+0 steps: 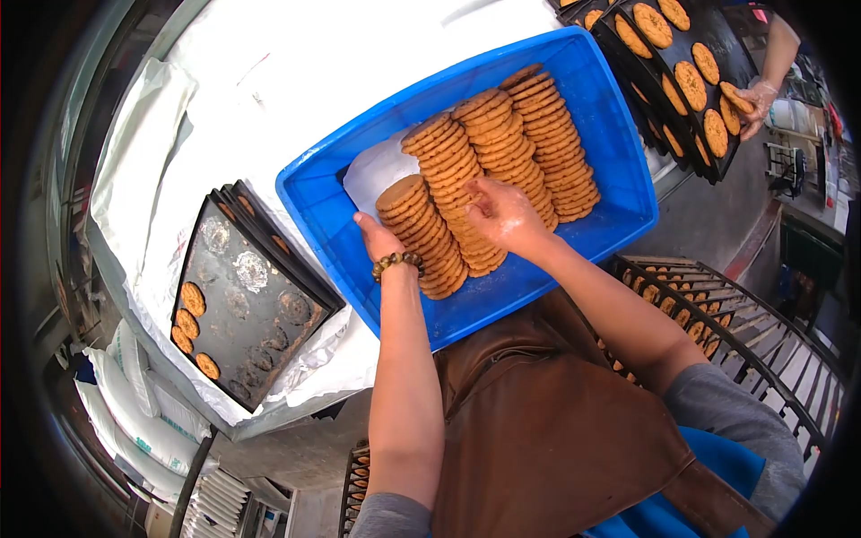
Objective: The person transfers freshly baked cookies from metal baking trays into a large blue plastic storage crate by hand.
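Note:
A blue plastic crate [619,235] holds several leaning rows of round brown cookies [439,161]. My left hand [378,238], with a beaded bracelet at the wrist, lies against the outer side of the leftmost cookie row [421,238]. Its thumb is stretched out; the other fingers are mostly hidden. Over the middle rows is my right hand [507,215], its fingers loosely curled with a gap between them. No cookie shows in its grasp. A whitish sheet [381,169] lines part of the crate beside the rows.
Left of the crate, stacked dark baking trays [256,309] carry several cookies on top. At upper right, another person's gloved hand [760,103] holds a cookie over more filled trays [668,58]. A metal rack [762,332] with cookies stands at right; white sacks [134,408] lie lower left.

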`<state>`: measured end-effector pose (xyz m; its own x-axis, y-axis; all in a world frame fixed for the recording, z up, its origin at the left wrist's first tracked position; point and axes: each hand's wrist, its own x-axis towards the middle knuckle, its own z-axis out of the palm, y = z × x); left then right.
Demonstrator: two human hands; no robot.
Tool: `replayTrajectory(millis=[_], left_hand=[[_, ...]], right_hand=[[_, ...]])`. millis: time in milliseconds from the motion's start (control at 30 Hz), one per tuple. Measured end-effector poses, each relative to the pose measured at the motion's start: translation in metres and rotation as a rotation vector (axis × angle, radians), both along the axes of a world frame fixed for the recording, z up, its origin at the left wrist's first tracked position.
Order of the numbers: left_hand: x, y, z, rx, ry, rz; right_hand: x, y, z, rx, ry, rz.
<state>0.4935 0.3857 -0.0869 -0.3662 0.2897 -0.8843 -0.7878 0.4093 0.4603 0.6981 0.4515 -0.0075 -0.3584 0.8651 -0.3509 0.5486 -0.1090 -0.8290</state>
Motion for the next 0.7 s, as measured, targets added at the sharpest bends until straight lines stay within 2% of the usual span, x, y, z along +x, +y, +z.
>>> replayTrajectory(millis=[100,200,267,300,333,400,500,533,567,600,667,700], left_hand=[[0.009,-0.003,0.015,-0.08,0.0,0.058],[0.027,-0.005,0.026,-0.053,-0.013,0.012],[0.04,-0.001,0.035,-0.069,0.103,-0.069],[0.037,-0.013,0.005,0.012,0.083,-0.096],[0.036,-0.014,0.007,0.012,0.086,-0.09],[0.03,-0.016,0.013,0.036,0.036,-0.092],[0.02,-0.037,-0.027,0.144,-0.131,-0.075],[0.027,-0.025,0.01,0.076,-0.214,-0.035],[0.029,-0.041,-0.04,0.074,-0.104,-0.169],[0.037,-0.033,0.01,0.011,0.133,-0.3],[0.034,-0.034,0.011,0.017,0.147,-0.224],[0.038,-0.031,0.009,-0.017,0.221,-0.283]], right_hand=[[0.013,-0.004,0.004,-0.064,0.015,-0.042],[0.025,-0.008,0.021,-0.164,-0.083,-0.025],[0.032,-0.017,0.017,-0.158,-0.073,-0.019],[0.035,-0.02,0.014,-0.148,-0.061,-0.011],[0.036,-0.023,0.013,-0.148,-0.058,-0.006],[0.036,-0.032,0.01,-0.108,-0.055,-0.033],[0.047,-0.051,-0.023,-0.031,0.06,-0.052],[0.047,-0.05,-0.014,-0.137,-0.051,-0.019],[0.048,-0.053,-0.022,-0.105,-0.058,-0.004],[0.048,-0.056,-0.025,-0.064,-0.12,0.023],[0.05,-0.062,-0.029,-0.114,-0.018,0.002],[0.047,-0.064,-0.021,-0.14,-0.001,-0.004]])
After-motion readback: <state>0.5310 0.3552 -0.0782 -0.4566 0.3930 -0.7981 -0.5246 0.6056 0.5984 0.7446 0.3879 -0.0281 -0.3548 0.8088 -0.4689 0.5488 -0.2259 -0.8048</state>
